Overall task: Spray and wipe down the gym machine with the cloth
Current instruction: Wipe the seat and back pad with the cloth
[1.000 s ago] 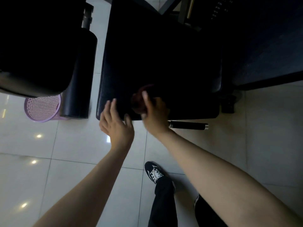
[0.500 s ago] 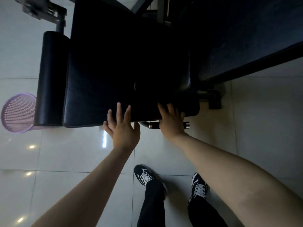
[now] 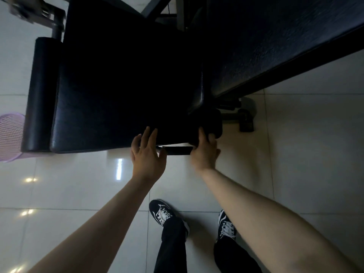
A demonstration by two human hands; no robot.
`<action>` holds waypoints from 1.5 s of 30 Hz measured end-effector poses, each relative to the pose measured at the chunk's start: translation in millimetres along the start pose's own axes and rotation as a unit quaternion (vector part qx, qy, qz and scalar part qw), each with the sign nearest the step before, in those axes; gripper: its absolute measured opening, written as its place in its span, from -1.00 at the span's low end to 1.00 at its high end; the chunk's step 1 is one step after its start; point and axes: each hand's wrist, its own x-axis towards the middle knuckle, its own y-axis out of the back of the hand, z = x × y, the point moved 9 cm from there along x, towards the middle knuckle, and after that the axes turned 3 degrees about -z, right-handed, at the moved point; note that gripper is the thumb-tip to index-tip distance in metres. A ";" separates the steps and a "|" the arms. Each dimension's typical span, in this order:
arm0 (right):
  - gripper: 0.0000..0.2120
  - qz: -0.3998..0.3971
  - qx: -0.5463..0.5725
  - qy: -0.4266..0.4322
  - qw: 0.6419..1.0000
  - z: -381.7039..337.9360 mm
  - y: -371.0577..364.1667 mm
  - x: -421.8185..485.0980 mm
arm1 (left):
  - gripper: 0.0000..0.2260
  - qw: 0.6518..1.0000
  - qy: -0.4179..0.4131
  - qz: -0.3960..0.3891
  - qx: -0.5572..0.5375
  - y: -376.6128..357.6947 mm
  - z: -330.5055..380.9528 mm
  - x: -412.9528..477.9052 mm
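Left grip [image 3: 147, 156], fingers straight and apart, touches the near edge of the seat pad [image 3: 118, 95]; right grip [image 3: 204, 154] is blurred, and whether it clasps anything cannot be told.

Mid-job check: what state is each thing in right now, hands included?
Black padded seat: both hands at its front edge.
Left hand: open, fingers straight, touching the seat edge.
Right hand: blurred, on the seat's right front corner; grip unclear.
Purple mesh basket: upright, partly out of frame.
Cloth: not discernible.

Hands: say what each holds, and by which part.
Left hand holds nothing, fingers straight at the seat pad's edge. Right hand: too dark to tell.
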 end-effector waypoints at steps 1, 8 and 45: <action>-0.29 0.009 0.001 0.072 0.997 -20.3 -4.6 -8.5 | -0.41 1.000 -0.017 -0.007 -0.009 -6.6 8.3 2.5; -0.28 0.026 -0.140 0.258 0.955 -31.0 -17.5 6.2 | -0.32 0.999 -0.037 -0.004 0.004 -41.4 45.0 18.9; -0.69 -0.027 0.219 -0.052 0.974 6.9 -46.9 -28.7 | -0.75 0.986 -0.141 0.061 -0.067 -17.4 12.6 4.8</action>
